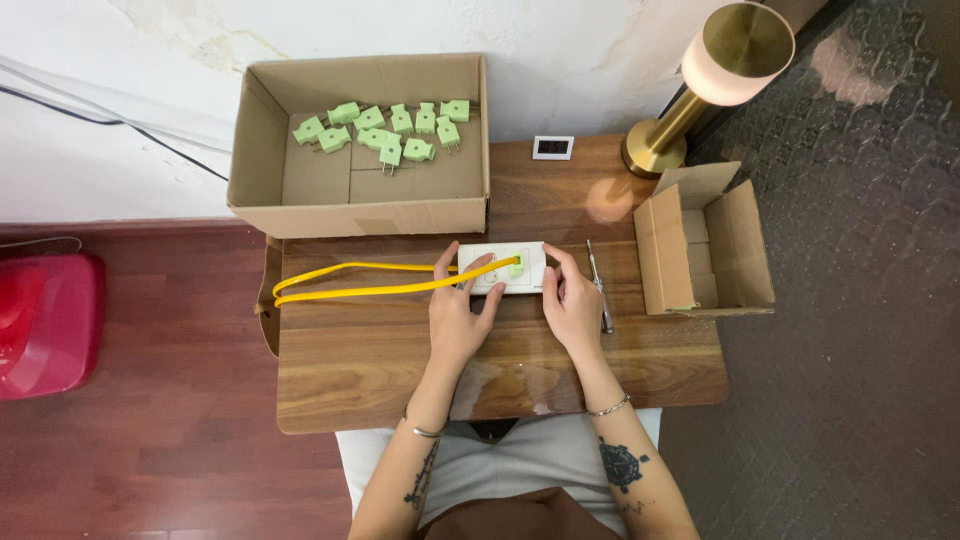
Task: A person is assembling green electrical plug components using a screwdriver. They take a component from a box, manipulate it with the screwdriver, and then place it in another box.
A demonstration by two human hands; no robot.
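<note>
A white socket box [527,270] lies on the wooden table [350,370] with a light green plug [516,266] pushed into it. A yellow cable [345,291] loops out from it to the left. My left hand [459,312] rests on the box's left end, fingers spread over the cable. My right hand [571,303] grips the box's right edge, thumb and fingers on it.
A big open cardboard box [262,150] at the back holds several green plugs [390,128]. A small open cardboard box [664,260] stands at the right, a screwdriver [600,290] beside my right hand. A brass lamp [712,75] and a small white display [552,147] stand behind.
</note>
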